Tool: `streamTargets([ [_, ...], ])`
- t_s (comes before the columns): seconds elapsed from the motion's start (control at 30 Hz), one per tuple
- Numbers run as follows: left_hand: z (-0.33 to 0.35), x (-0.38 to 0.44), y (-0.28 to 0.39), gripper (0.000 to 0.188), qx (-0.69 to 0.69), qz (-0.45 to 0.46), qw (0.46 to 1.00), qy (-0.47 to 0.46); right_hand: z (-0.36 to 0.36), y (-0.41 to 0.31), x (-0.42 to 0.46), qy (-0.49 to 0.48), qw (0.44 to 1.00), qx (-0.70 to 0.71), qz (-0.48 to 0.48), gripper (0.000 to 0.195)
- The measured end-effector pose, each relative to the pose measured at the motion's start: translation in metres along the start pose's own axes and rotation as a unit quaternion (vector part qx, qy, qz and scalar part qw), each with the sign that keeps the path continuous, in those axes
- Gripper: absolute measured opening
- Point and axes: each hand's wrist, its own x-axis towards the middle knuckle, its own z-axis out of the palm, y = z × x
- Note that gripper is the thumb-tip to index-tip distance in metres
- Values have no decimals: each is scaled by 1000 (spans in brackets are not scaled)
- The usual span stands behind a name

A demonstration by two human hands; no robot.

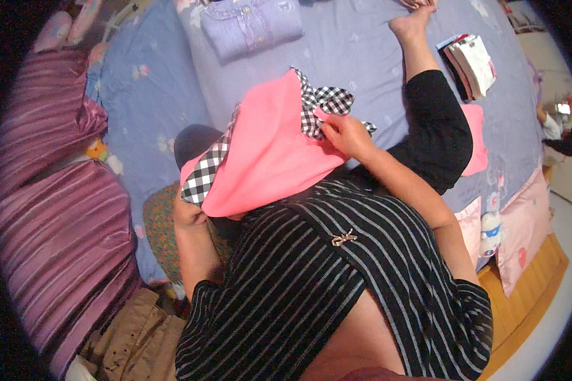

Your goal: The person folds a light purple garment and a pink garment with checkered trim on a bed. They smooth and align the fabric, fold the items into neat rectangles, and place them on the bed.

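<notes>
A bright pink garment (267,147) with black-and-white gingham trim and a gingham bow (335,99) lies spread over my lap, between my two hands. My left hand (188,209) is at its lower left corner, beside the checked edge; the cloth partly hides the fingers, which look closed on it. With bent fingers, my right hand (345,135) pinches the garment near the bow on its right side.
A folded lilac garment (255,26) lies on the blue floral bedding (357,52). A stack of folded clothes (472,66) and a pink folded cloth (475,140) are at the right. Pink pillows (524,228) and a small plush toy (491,233) lie lower right. Another person (555,131) is at the far right.
</notes>
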Motion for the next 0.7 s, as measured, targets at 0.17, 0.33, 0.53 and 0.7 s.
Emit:
streamTargets([
  [0.17, -4, -5, -2, 84, -20, 25, 999, 43, 12, -8, 40, 40, 990, 65, -115, 25],
  [0.33, -28, -16, -1, 82, 15, 60, 997, 44, 36, -8, 35, -16, 993, 27, -113, 39],
  [0.53, -37, -17, 0, 71, -3, 53, 996, 77, 36, -4, 25, -74, 997, 3, -8, 33],
  [0.7, -16, 1, 23, 63, -72, 61, 995, 4, 4, 12, 45, 43, 978, 204, -22, 15],
])
